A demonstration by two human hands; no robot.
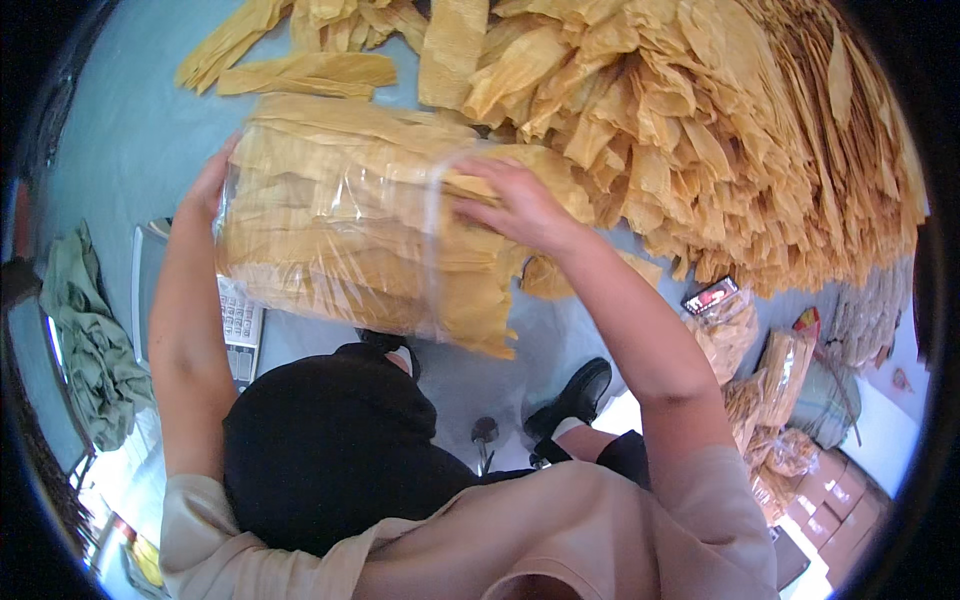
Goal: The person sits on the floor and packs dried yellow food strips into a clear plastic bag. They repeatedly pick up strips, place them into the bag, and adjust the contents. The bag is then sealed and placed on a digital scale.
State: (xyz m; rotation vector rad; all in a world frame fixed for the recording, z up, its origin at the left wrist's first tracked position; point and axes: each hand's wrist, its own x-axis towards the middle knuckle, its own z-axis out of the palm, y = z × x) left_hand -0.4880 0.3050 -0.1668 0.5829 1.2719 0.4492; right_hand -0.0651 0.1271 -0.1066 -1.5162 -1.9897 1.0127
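A clear plastic bag filled with flat, dried yellow sheets, probably bean curd sheets, lies sideways between my hands. The ends of the yellow sheets stick out of its mouth on the right. My left hand holds the closed left end of the bag, its fingers partly hidden behind it. My right hand rests at the bag's mouth with its fingers around some protruding sheets, slightly blurred. Past the bag lie loose sheets and, to the right, a big heap of the same sheets.
A scale with a keypad stands by my left forearm. Green cloth lies at the far left. On the right are filled plastic bags, a small dark printed pack and stacked cartons.
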